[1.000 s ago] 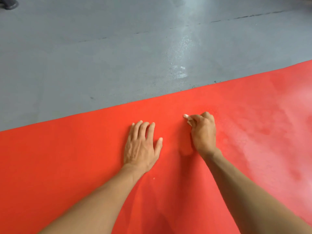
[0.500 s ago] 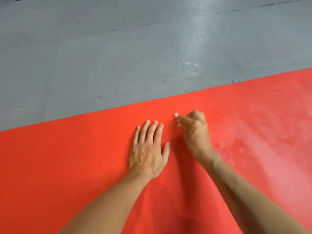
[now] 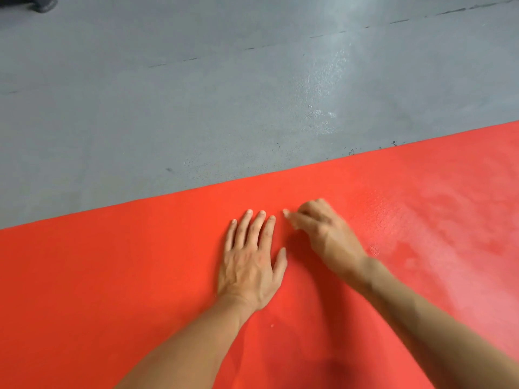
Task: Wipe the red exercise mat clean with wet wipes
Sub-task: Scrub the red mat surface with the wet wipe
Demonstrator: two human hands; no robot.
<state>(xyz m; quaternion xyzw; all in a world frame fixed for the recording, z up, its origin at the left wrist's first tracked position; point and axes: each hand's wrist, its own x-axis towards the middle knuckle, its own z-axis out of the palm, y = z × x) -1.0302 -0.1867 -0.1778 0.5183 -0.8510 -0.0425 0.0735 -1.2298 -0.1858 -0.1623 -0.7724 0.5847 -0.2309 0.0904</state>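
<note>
Dark object (image 3: 39, 2) at the top-left corner, cut off by the frame edge, can't tell what it is. Grey painted floor (image 3: 168, 108) fills the upper half, with a thin dark seam line running across it and a glossy glare patch right of centre. Red exercise mat (image 3: 98, 276) lies flat on the floor and covers the lower half; its far edge runs diagonally, lower at left, higher at right. Left hand (image 3: 252, 265) rests palm-down on the mat near the middle — fingers straight and close together, thumb out to the right, nothing held. Just beside it to the right, right hand (image 3: 323, 234) is on the mat with fingers curled under, the index and thumb tips pinched together and pointing left toward the left hand's fingertips; a tiny pale bit shows at that pinch, too blurred to tell if it is a wipe or a nail — so whether it holds anything can't be told. Both forearms come in from the bottom edge. Right part of the mat shows paler, sheeny, wet-looking patches (image 3: 449, 234).
</note>
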